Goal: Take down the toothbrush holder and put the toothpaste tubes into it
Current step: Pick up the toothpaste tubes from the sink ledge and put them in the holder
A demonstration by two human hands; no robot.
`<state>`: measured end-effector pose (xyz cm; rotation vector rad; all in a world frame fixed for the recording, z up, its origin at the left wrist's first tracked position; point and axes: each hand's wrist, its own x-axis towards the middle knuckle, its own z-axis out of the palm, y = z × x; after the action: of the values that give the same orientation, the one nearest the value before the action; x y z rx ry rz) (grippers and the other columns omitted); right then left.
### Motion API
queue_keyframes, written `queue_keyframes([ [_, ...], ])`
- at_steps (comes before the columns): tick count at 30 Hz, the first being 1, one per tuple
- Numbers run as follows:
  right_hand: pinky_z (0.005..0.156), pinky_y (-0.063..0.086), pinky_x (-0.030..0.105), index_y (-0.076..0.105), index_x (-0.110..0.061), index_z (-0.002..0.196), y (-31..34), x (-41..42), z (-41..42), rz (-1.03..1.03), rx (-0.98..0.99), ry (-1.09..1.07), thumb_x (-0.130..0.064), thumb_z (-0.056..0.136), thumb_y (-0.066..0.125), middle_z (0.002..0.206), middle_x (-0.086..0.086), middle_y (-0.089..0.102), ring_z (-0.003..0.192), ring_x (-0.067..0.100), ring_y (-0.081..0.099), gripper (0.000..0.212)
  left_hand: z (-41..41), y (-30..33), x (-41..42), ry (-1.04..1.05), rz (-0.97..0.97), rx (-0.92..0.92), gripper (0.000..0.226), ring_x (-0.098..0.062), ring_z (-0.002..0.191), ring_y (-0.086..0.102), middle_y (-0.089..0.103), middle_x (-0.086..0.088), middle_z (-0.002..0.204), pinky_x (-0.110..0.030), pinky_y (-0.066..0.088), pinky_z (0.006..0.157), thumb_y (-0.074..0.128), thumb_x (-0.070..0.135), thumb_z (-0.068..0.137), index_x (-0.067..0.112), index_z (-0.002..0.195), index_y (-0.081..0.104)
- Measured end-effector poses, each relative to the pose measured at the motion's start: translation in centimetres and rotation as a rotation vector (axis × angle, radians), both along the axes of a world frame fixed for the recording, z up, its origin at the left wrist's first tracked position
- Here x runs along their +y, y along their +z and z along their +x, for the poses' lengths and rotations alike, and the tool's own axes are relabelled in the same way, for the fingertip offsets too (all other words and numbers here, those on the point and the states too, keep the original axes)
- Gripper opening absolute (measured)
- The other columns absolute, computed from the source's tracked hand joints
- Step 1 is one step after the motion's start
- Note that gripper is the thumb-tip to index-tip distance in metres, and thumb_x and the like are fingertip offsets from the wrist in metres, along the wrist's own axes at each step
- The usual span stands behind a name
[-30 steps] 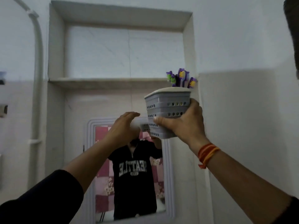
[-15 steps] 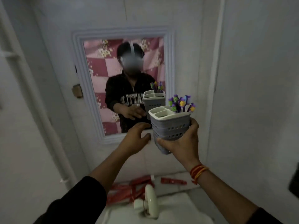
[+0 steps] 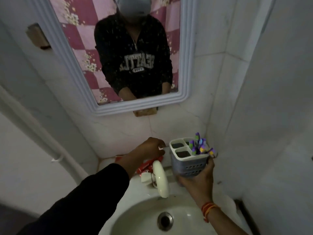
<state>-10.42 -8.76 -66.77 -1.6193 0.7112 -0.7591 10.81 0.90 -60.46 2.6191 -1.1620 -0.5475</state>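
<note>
Head view: over a basin (image 3: 194, 216), the right hand (image 3: 196, 181) cups a light, rigid perforated toothbrush holder (image 3: 189, 164) low on its body, while the left hand (image 3: 149, 150) seemingly pinches a soft, squashable red toothpaste tube (image 3: 149, 162) on the ledge.

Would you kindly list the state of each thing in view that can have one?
Toothbrush holder: upright, held, three compartments empty.
Toothbrushes: standing in the fourth compartment.
Toothpaste tubes: lying behind the tap.
Right hand: gripping the holder.
Left hand: reaching over the tubes; grasp unclear.
Sink: dry, drain open.
</note>
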Motion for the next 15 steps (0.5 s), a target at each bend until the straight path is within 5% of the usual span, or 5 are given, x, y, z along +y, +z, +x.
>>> queue_keyframes([
  [3,0.100,0.050,0.024,0.031,-0.020,0.159,-2.5,1.1,-0.9,0.028,0.036,-0.024,-0.003,0.044,0.107,0.139,-0.005,0.055,0.126,0.017,0.059,0.139,1.1,-1.6,-2.3,-0.103,0.066,-0.005,0.046,-0.030,0.120,0.058,0.063,-0.013,0.131,-0.034,0.046,0.101,0.067,0.026,0.089,0.014,0.134,0.061],
  [6,0.090,0.050,0.000,0.034,-0.033,0.146,-4.6,1.5,-1.2,0.049,0.051,-0.052,0.000,0.041,0.107,0.136,-0.003,0.061,0.122,0.017,0.063,0.132,1.8,-2.5,-4.8,-0.213,0.101,-0.035,0.050,-0.032,0.127,0.052,0.057,-0.016,0.137,-0.037,0.042,0.106,0.064,0.027,0.092,0.012,0.139,0.055],
  [8,0.089,0.049,-0.004,0.036,-0.033,0.142,-6.0,1.5,-1.2,0.036,0.065,-0.041,-0.001,0.041,0.107,0.134,-0.008,0.061,0.124,0.019,0.063,0.127,1.9,-3.0,-6.4,-0.271,0.125,-0.059,0.050,-0.030,0.132,0.049,0.054,-0.014,0.142,-0.036,0.039,0.108,0.060,0.027,0.096,0.010,0.142,0.052],
  [10,0.093,0.051,0.000,0.038,-0.028,0.140,-7.4,1.6,-1.4,0.022,0.092,-0.014,-0.006,0.042,0.108,0.136,-0.014,0.058,0.128,0.019,0.062,0.123,1.9,-3.5,-7.7,-0.318,0.165,-0.083,0.050,-0.027,0.133,0.048,0.053,-0.010,0.143,-0.037,0.041,0.108,0.057,0.029,0.096,0.013,0.143,0.051],
  [15,0.113,0.046,0.019,0.032,-0.020,0.149,-9.3,1.5,-2.0,0.060,0.129,0.015,-0.013,0.042,0.109,0.149,0.004,0.053,0.138,0.023,0.056,0.132,1.4,-4.7,-10.4,-0.461,0.283,-0.151,0.033,-0.027,0.112,0.061,0.064,-0.009,0.119,-0.037,0.052,0.086,0.056,0.029,0.093,0.015,0.121,0.064],
])
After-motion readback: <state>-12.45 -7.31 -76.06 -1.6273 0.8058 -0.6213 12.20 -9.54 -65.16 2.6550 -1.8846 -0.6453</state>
